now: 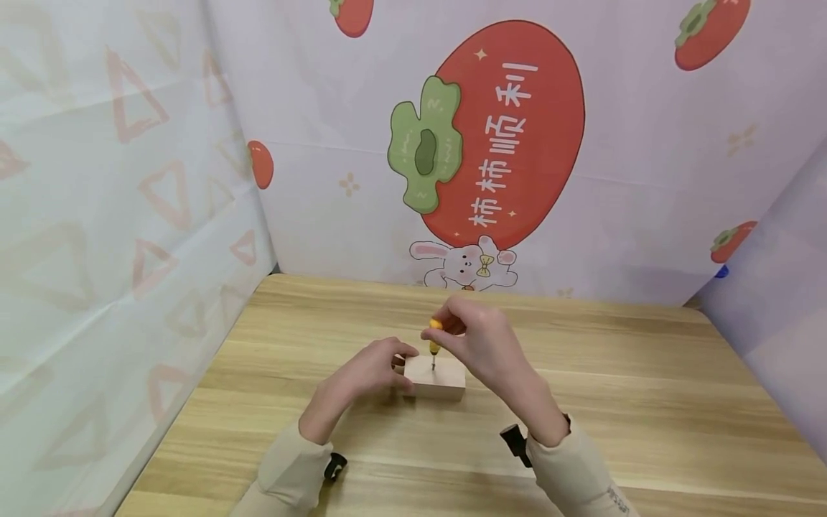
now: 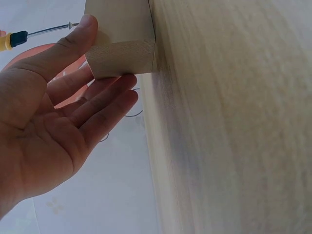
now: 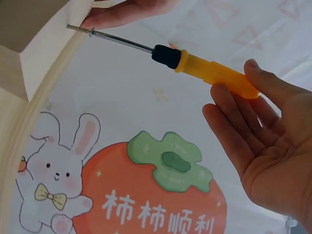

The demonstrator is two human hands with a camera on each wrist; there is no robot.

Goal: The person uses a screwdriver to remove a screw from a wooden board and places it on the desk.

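Observation:
A pale wooden block [image 1: 434,380] rests on the table, and my left hand [image 1: 377,366] grips its left end, thumb on the near side and fingers at the far side. In the right wrist view a screw [image 3: 80,30] stands partly out of the block's top. The tip of a yellow screwdriver [image 3: 204,70] with a black collar meets the screw's head. My right hand [image 1: 487,341] pinches the end of the handle between thumb and fingers, above the block. The left wrist view shows my left thumb [image 2: 73,44] against the block, close to the screw.
The wood-grain table [image 1: 601,409] spreads around the block on all sides. Behind it hangs a printed cloth [image 1: 323,215] with a rabbit and red fruit, and another patterned cloth [image 1: 97,251] hangs on the left. Black wrist cameras [image 1: 515,439] sit near both cuffs.

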